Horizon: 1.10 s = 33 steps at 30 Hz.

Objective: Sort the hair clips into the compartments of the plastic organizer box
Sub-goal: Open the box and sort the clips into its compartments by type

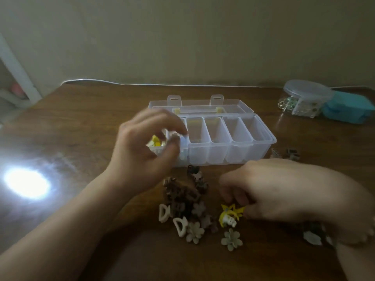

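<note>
A clear plastic organizer box (252,148) stands open on the wooden table, its lid folded back. My left hand (146,148) hovers over its left end, fingers curled apart above a compartment holding yellow clips (155,142). Whether it holds anything is blurred. The other compartments to the right look bare. In front of the box lies a pile of hair clips (188,205): brown, cream and flower-shaped ones. My right hand (284,191) rests low at the pile's right side, fingertips pinching a yellow and white clip (228,217).
At the back right sit a round clear lidded container (306,91) with small items and a teal box (349,107). A few more clips (292,154) lie right of the organizer. A bright light glare (27,183) marks the table at left. The wall is close behind.
</note>
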Each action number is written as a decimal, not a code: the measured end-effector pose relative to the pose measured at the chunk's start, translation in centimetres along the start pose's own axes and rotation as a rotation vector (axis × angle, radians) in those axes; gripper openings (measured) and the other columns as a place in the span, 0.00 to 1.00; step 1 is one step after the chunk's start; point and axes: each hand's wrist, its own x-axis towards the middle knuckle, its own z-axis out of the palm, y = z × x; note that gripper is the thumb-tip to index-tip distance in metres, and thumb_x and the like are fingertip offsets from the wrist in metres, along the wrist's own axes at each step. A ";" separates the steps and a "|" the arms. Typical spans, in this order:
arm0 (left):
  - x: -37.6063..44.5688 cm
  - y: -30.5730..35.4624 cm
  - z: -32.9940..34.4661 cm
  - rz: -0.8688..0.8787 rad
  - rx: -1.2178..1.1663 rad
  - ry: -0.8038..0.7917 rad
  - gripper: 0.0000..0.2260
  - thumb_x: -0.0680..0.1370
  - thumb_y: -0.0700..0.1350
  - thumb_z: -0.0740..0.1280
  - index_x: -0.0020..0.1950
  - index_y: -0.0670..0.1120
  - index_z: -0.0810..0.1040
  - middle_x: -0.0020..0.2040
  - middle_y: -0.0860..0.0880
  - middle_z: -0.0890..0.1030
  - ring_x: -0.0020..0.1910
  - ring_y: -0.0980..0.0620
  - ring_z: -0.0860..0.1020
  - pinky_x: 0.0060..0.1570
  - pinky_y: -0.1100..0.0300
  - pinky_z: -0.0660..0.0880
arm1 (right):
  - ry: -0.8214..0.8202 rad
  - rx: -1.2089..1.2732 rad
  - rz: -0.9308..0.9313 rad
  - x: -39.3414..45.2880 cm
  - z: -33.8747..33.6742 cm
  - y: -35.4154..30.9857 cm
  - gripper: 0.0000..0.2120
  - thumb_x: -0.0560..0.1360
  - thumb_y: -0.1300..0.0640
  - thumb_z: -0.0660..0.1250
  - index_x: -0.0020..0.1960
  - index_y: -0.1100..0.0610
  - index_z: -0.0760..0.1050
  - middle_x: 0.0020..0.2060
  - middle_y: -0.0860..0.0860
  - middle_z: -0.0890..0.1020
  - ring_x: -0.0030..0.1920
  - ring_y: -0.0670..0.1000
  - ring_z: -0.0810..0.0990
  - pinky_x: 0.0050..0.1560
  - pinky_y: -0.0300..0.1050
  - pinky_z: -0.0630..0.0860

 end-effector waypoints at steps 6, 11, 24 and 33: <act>-0.1 -2.4 0.2 -0.569 0.174 0.100 0.16 0.72 0.46 0.64 0.60 0.51 0.77 0.61 0.53 0.73 0.63 0.49 0.72 0.60 0.45 0.73 | 0.138 0.128 -0.003 -1.3 -0.8 1.8 0.14 0.74 0.49 0.70 0.51 0.34 0.68 0.46 0.36 0.76 0.47 0.38 0.75 0.46 0.42 0.77; 0.7 -2.7 0.1 -1.134 -0.550 0.159 0.17 0.74 0.50 0.64 0.63 0.55 0.75 0.65 0.49 0.76 0.64 0.45 0.76 0.62 0.42 0.75 | 0.338 0.179 -0.152 -0.9 -0.7 3.1 0.15 0.71 0.49 0.73 0.50 0.32 0.71 0.51 0.30 0.74 0.49 0.37 0.76 0.41 0.36 0.75; 1.0 -2.1 0.2 -1.242 -0.683 0.189 0.12 0.79 0.37 0.61 0.60 0.48 0.76 0.54 0.43 0.81 0.45 0.47 0.81 0.36 0.57 0.76 | 1.099 0.387 0.028 5.9 -0.1 -1.5 0.03 0.70 0.48 0.71 0.40 0.46 0.79 0.35 0.39 0.79 0.41 0.42 0.76 0.40 0.39 0.74; 0.8 -1.9 0.2 -1.208 -0.690 0.083 0.23 0.74 0.34 0.69 0.66 0.50 0.71 0.59 0.44 0.80 0.52 0.43 0.83 0.49 0.47 0.82 | 1.057 0.518 -0.040 3.3 -0.9 1.6 0.06 0.74 0.48 0.67 0.46 0.47 0.82 0.43 0.38 0.82 0.47 0.39 0.79 0.45 0.33 0.75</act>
